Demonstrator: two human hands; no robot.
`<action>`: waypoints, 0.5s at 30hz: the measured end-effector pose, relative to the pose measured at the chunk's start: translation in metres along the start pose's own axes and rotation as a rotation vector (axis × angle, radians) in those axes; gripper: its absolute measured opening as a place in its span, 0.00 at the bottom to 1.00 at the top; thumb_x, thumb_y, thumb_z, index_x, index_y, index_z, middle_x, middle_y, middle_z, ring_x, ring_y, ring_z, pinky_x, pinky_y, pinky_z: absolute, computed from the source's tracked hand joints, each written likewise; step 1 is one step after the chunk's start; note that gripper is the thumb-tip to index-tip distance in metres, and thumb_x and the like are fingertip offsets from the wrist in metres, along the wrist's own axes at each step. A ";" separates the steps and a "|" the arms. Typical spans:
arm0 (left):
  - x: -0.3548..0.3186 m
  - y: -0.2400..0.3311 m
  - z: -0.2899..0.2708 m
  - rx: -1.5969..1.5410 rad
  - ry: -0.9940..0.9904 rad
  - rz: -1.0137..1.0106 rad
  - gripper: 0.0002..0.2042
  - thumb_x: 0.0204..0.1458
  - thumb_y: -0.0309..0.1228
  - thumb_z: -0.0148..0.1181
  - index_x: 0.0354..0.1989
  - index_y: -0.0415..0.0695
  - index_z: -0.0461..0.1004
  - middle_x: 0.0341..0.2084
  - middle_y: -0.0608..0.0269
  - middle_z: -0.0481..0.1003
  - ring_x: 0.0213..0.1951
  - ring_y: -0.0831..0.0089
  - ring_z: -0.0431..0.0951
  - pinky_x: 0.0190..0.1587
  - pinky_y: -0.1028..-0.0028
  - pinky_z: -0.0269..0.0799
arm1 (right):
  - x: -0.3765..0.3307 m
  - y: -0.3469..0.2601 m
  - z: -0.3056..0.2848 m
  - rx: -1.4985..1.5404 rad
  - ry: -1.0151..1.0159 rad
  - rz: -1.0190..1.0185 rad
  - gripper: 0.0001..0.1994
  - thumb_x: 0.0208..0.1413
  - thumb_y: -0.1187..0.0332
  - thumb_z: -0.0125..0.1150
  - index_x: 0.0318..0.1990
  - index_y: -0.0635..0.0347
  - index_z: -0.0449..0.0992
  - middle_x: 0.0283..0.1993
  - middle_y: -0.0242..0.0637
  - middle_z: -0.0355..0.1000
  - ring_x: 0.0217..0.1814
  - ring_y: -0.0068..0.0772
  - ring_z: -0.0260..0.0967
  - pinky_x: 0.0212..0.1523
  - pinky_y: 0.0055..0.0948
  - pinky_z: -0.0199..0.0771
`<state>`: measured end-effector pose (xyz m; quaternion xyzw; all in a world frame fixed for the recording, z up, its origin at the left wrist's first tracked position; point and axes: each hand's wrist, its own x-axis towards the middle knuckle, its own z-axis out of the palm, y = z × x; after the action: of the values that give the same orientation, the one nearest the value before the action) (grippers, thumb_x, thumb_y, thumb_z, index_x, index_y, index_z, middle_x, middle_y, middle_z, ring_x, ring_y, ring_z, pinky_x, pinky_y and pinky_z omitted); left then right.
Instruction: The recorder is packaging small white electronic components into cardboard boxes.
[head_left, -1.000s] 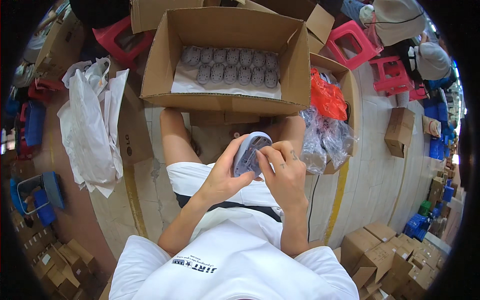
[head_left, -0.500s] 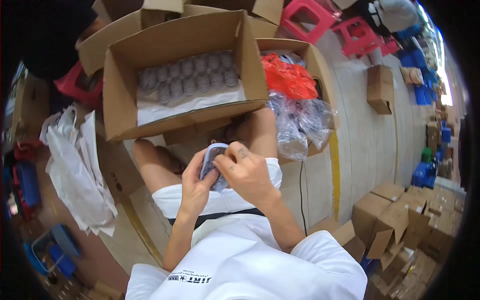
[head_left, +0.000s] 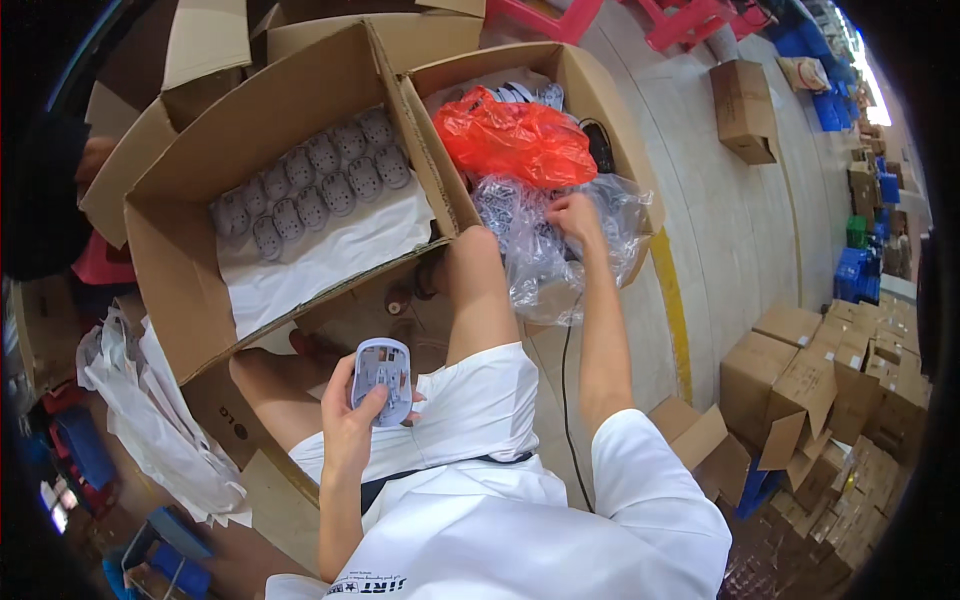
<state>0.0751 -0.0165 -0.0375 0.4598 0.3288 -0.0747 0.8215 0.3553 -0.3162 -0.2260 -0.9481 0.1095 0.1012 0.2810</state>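
My left hand (head_left: pixel 357 420) holds a pale grey computer mouse (head_left: pixel 381 380) over my lap, underside up. My right hand (head_left: pixel 572 215) reaches out into a clear plastic bag (head_left: pixel 540 260) at the edge of the right cardboard box (head_left: pixel 590 90); its fingers are on the plastic, and whether they grip anything is hidden. Ahead of my knees stands a large open cardboard box (head_left: pixel 190 280) with rows of grey mice (head_left: pixel 310 185) lying on a white sheet.
A red plastic bag (head_left: pixel 515 140) lies in the right box. White plastic wrapping (head_left: pixel 150 420) is heaped on the floor at left. Stacked cardboard boxes (head_left: pixel 830 400) crowd the right side, with one box (head_left: pixel 745 95) on the tiled floor beyond. Red stools (head_left: pixel 690 20) stand at the top.
My right hand has left the mouse and stretched out to the clear bag in the right box. The left hand keeps the mouse alone. My view has swung to the right.
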 end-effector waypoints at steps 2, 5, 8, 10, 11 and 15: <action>0.004 0.002 0.005 0.034 0.012 -0.013 0.20 0.50 0.17 0.50 0.53 0.37 0.63 0.40 0.46 0.74 0.33 0.54 0.81 0.30 0.66 0.81 | 0.008 -0.008 0.006 -0.231 -0.165 -0.026 0.10 0.44 0.69 0.61 0.33 0.64 0.80 0.29 0.44 0.77 0.33 0.48 0.73 0.35 0.38 0.74; 0.013 0.004 0.020 0.078 0.016 -0.021 0.20 0.50 0.17 0.50 0.53 0.37 0.62 0.40 0.46 0.74 0.33 0.54 0.81 0.30 0.66 0.81 | 0.009 -0.004 0.022 -0.451 -0.331 -0.053 0.09 0.42 0.69 0.62 0.32 0.64 0.80 0.30 0.46 0.77 0.34 0.54 0.74 0.36 0.42 0.75; 0.020 0.005 0.029 0.124 0.010 -0.023 0.20 0.50 0.17 0.50 0.53 0.37 0.62 0.40 0.46 0.74 0.33 0.54 0.80 0.30 0.66 0.81 | -0.004 0.022 0.045 -0.464 -0.150 -0.131 0.09 0.43 0.68 0.62 0.31 0.62 0.80 0.31 0.47 0.77 0.35 0.54 0.75 0.36 0.45 0.75; 0.021 0.007 0.033 0.113 -0.010 -0.033 0.20 0.50 0.17 0.50 0.54 0.37 0.62 0.40 0.46 0.74 0.33 0.54 0.80 0.30 0.66 0.81 | -0.007 0.034 0.047 -0.305 -0.139 -0.074 0.09 0.43 0.67 0.63 0.31 0.62 0.80 0.31 0.47 0.77 0.34 0.54 0.74 0.37 0.45 0.75; 0.021 0.007 0.035 0.106 -0.021 -0.036 0.20 0.50 0.17 0.50 0.54 0.37 0.62 0.40 0.46 0.74 0.33 0.54 0.80 0.30 0.66 0.81 | -0.008 0.039 0.047 -0.226 -0.131 -0.046 0.09 0.44 0.66 0.63 0.31 0.62 0.80 0.31 0.48 0.77 0.34 0.55 0.74 0.37 0.45 0.74; 0.016 0.006 0.036 0.104 -0.049 -0.023 0.20 0.50 0.17 0.50 0.54 0.37 0.62 0.40 0.46 0.74 0.33 0.54 0.80 0.29 0.66 0.81 | -0.022 0.048 0.050 -0.210 -0.042 -0.100 0.10 0.45 0.65 0.63 0.32 0.63 0.80 0.30 0.46 0.77 0.33 0.53 0.74 0.37 0.43 0.74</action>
<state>0.1068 -0.0395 -0.0303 0.4963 0.3093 -0.1125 0.8034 0.3154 -0.3246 -0.2857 -0.9742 0.0450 0.1176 0.1872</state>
